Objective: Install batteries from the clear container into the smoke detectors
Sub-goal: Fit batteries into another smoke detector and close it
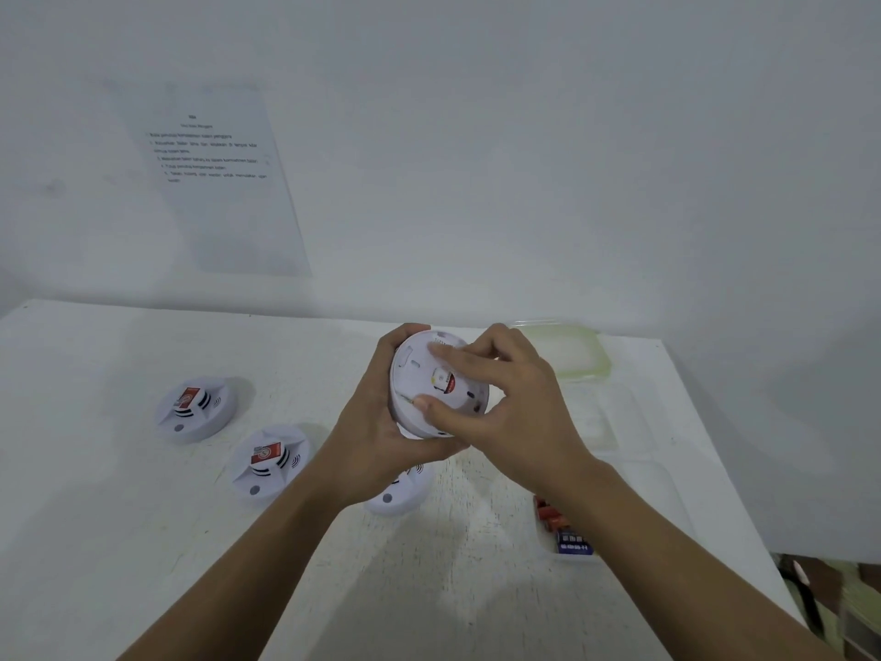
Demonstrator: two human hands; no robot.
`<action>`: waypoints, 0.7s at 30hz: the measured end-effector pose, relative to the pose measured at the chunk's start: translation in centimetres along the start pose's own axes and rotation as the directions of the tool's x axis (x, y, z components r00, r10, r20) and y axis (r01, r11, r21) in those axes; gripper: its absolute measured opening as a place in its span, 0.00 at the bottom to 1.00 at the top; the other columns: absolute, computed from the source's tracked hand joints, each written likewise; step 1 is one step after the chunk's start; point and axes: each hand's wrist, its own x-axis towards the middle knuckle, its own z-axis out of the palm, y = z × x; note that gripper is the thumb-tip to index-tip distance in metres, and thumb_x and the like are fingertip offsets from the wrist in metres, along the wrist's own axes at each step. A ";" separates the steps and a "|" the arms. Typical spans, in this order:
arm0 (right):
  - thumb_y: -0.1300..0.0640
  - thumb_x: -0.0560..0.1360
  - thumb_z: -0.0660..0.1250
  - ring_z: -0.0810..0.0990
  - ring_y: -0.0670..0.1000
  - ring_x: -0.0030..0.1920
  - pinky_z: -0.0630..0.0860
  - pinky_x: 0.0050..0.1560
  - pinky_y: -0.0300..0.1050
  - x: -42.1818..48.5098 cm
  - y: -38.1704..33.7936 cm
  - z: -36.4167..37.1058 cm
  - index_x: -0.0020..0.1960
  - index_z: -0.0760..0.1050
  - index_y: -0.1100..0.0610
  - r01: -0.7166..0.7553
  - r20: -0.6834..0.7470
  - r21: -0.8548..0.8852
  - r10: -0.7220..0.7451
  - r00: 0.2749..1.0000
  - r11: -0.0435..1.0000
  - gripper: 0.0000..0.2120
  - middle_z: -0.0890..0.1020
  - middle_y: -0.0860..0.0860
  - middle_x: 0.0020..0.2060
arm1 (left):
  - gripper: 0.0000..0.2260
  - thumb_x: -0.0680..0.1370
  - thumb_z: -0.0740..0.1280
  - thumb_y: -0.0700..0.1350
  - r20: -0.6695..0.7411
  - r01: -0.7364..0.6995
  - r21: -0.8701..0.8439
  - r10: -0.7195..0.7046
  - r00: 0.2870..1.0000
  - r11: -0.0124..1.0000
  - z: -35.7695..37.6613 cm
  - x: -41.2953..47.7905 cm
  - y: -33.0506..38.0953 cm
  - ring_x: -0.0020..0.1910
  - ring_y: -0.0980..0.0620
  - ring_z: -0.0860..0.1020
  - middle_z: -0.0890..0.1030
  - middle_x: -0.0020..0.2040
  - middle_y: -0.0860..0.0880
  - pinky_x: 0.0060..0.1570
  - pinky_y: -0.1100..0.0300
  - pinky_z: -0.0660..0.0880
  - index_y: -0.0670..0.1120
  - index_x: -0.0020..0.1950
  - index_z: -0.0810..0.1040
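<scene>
Smoke detector point(429, 388) at frame centre, back plate facing camera; left hand point(376, 436) grips rim from left; right hand point(515, 403) curled over back, thumb and forefinger pressing beside battery bay point(443, 380); probably seating battery; brace with left, press squarely; clear container point(658, 498) lower right.

three detectors point(267, 462) in a row on the table point(95, 517) left, battery container point(662, 498) right, lid point(567, 350) behind it
</scene>
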 end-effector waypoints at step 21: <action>0.44 0.58 0.85 0.76 0.41 0.44 0.71 0.40 0.28 -0.2 0.7 0.1 0.55 0.86 0.54 -0.138 -0.159 0.081 0.149 0.976 0.987 0.28 0.80 0.48 0.41 | 0.39 0.67 0.80 0.43 -0.040 -0.062 0.071 0.065 0.997 0.996 1.3 0.1 -0.5 0.65 0.57 0.76 0.75 0.62 0.63 0.54 0.69 0.77 0.49 0.72 0.63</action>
